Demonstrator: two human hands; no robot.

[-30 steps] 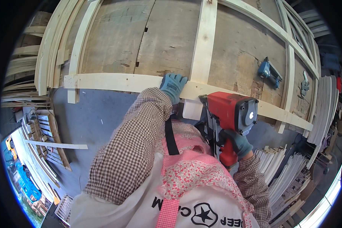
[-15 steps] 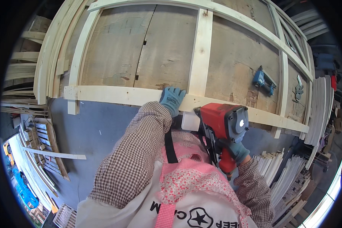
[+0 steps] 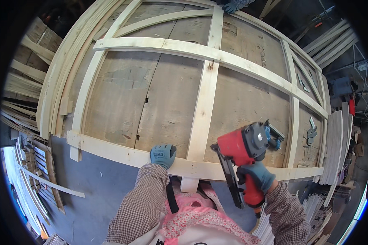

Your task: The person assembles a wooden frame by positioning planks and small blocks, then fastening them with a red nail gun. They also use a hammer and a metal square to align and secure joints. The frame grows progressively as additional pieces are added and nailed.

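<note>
Wooden lattice frame (image 3: 249,66) lies flat across a scuffed plywood worktop (image 3: 171,110), near rail (image 3: 110,150) running along the edge closest to the wearer. We note 2 gloved hands at work on the near side. Left hand (image 3: 163,156) sits on top of the near rail, left of the central crosspiece (image 3: 204,102), fingers curled; the fingertips are hidden, so we cannot tell whether it clasps the wood or only presses on it. Right hand (image 3: 258,176) is closed around the handle of a red pneumatic nail gun (image 3: 235,147), right of the crosspiece; the tool's body overlaps the worktop in our view, its long black magazine (image 3: 232,179) crossing in front of the near rail. Whether its nose touches anything, we cannot tell. Behind it, a blue nail gun (image 3: 277,139) lies on the plywood, partly covered by the red tool. Farther right, small metallic strips (image 3: 312,132) rest in the next bay. At the far edge we record 1 gloved hand of a co-worker (image 3: 230,8), next to the far end of the crosspiece. Long slats (image 3: 65,69) lie along the worktop's left side; pale boards (image 3: 335,141) are stacked at the right.
</note>
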